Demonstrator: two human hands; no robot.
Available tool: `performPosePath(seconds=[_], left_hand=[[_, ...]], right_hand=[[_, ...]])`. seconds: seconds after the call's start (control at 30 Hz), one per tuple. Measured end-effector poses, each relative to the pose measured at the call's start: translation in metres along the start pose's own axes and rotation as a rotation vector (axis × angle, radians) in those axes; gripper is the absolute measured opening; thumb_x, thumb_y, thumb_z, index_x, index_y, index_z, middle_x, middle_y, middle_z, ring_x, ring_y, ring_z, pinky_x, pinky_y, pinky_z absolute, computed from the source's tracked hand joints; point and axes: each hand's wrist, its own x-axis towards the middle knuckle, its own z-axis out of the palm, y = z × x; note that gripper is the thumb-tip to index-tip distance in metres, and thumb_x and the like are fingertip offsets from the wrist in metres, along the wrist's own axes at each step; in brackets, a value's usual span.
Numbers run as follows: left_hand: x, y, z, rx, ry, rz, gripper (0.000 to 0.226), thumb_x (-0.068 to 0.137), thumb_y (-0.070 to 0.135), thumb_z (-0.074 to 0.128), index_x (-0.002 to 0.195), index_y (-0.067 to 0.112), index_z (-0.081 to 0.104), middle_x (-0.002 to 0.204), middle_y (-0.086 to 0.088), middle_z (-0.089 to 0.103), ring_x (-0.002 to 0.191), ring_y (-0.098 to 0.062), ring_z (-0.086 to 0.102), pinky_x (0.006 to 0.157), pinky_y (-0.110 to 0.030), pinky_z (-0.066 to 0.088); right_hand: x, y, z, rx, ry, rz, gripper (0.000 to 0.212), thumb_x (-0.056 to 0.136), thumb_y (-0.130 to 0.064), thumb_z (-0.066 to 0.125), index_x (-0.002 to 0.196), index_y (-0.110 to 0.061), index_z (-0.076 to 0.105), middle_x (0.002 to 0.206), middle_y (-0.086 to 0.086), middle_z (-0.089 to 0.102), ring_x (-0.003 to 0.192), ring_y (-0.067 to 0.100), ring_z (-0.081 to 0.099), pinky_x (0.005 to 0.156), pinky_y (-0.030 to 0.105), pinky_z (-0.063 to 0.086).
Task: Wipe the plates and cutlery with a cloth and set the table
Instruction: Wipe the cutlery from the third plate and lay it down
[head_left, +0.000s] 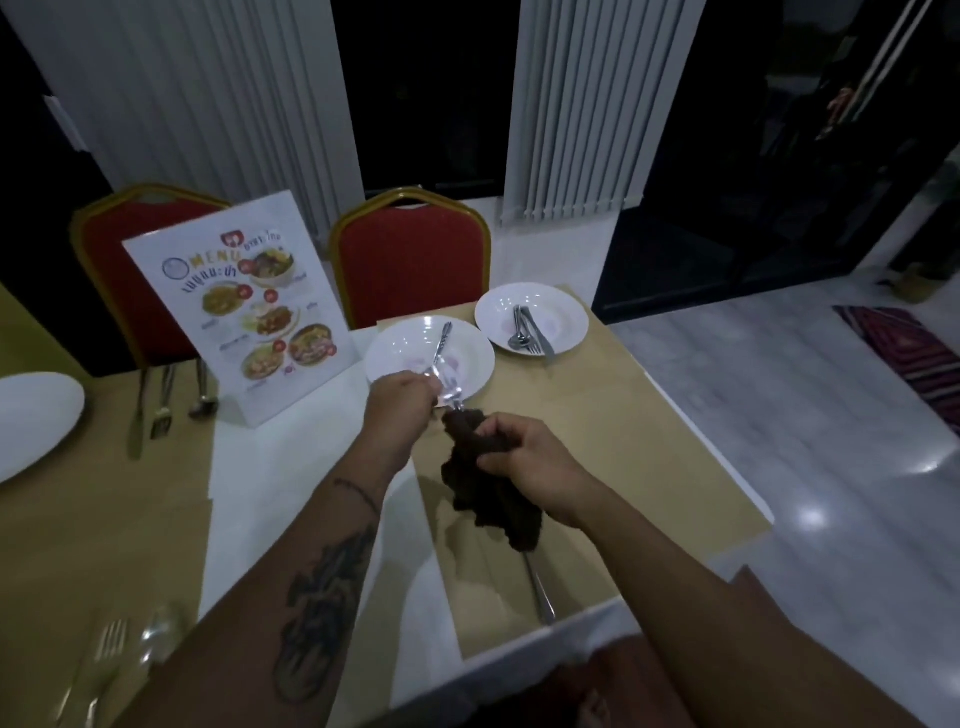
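My left hand (402, 402) grips a blurred piece of cutlery (451, 391) above the near white plate (405, 348). Its lower end runs into the dark brown cloth (485, 499), which my right hand (524, 457) bunches around it. Another utensil (442, 340) rests in that plate. A second white plate (563, 312) farther right holds a spoon, fork and knife (527, 330). A knife (540, 592) lies on the tan placemat below the cloth.
A standing menu card (244, 312) is left of the plates. A knife, fork and spoon (166, 405) lie beside a third plate (31, 421) at far left. Two red chairs (410, 254) stand behind the table. More cutlery (109, 654) sits near bottom left.
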Motion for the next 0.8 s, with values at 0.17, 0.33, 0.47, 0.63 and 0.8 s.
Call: performPosePath(seconds=[0.17,0.33,0.47,0.63,0.8], left_hand=[[0.023,-0.054,0.010,-0.030,0.088,-0.205,0.017,0.077,0.018,0.069,0.065,0.008,0.065,0.063,-0.010,0.063,0.064,-0.029,0.064,0.065,-0.036,0.052],[-0.011,-0.101,0.037,0.230,-0.016,-0.211,0.017,0.080,0.020,0.063,0.075,0.009,0.076,0.079,-0.009,0.074,0.078,-0.028,0.069,0.075,-0.033,0.056],[-0.029,-0.118,0.060,0.314,-0.081,-0.190,0.018,0.081,0.015,0.062,0.070,0.010,0.075,0.073,-0.009,0.073,0.073,-0.026,0.071,0.071,-0.036,0.061],[-0.032,-0.119,0.071,0.457,-0.045,-0.142,0.014,0.086,0.019,0.068,0.083,0.007,0.075,0.073,-0.002,0.064,0.060,-0.013,0.056,0.047,-0.018,0.038],[-0.030,-0.124,0.075,0.505,-0.063,-0.176,0.015,0.078,0.017,0.077,0.075,0.004,0.071,0.067,-0.005,0.067,0.057,-0.015,0.063,0.046,-0.019,0.045]], right_hand=[[-0.025,0.039,-0.036,-0.478,-0.170,0.194,0.025,0.082,0.002,0.063,0.086,-0.022,0.069,0.092,0.003,0.069,0.086,0.017,0.064,0.085,0.035,0.052],[-0.047,0.047,-0.089,-0.455,0.057,0.295,0.027,0.087,0.001,0.057,0.080,-0.023,0.067,0.094,0.012,0.071,0.085,0.027,0.070,0.080,0.042,0.058],[-0.046,0.038,-0.099,-0.318,0.096,0.277,0.021,0.092,0.004,0.054,0.084,-0.012,0.066,0.087,0.014,0.071,0.071,0.025,0.073,0.060,0.036,0.058],[-0.047,0.044,-0.093,-0.275,0.092,0.285,0.018,0.091,0.002,0.055,0.088,-0.011,0.067,0.093,0.016,0.072,0.084,0.033,0.073,0.075,0.045,0.061],[-0.042,0.037,-0.084,-0.248,0.084,0.267,0.019,0.092,0.000,0.057,0.090,-0.016,0.068,0.095,0.011,0.072,0.086,0.030,0.072,0.075,0.038,0.058]])
